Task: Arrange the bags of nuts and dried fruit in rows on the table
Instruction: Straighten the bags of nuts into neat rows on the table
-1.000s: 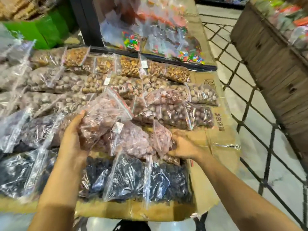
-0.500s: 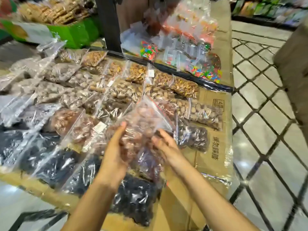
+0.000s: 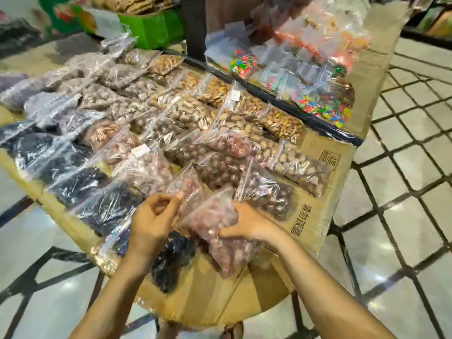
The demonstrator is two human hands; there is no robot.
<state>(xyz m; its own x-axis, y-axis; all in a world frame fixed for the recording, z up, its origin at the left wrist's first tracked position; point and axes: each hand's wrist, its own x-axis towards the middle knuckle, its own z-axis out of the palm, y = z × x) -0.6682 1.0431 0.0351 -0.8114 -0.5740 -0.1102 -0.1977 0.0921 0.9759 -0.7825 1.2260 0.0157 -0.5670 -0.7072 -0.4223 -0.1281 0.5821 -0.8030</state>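
Observation:
Clear zip bags of nuts and dried fruit lie in slanted rows on a cardboard-covered table (image 3: 315,216). At the near end, my right hand (image 3: 247,222) grips a bag of pinkish-red dried fruit (image 3: 215,216) from its right side. My left hand (image 3: 154,216) pinches the top corner of a second bag of reddish dried fruit (image 3: 189,184) just to its left. Bags of dark dried fruit (image 3: 80,182) run along the near left row. Brown nut bags (image 3: 300,165) fill the rows behind.
Bags of coloured sweets (image 3: 325,104) lie beyond a dark strip (image 3: 293,111) at the back right. A black post (image 3: 194,25) and a green box (image 3: 151,28) stand at the back. Tiled floor with dark lines surrounds the table on the right and below.
The pinkish bag held up in both hands has come down to the near end of the table. My view has swung left and closer to the table edge.

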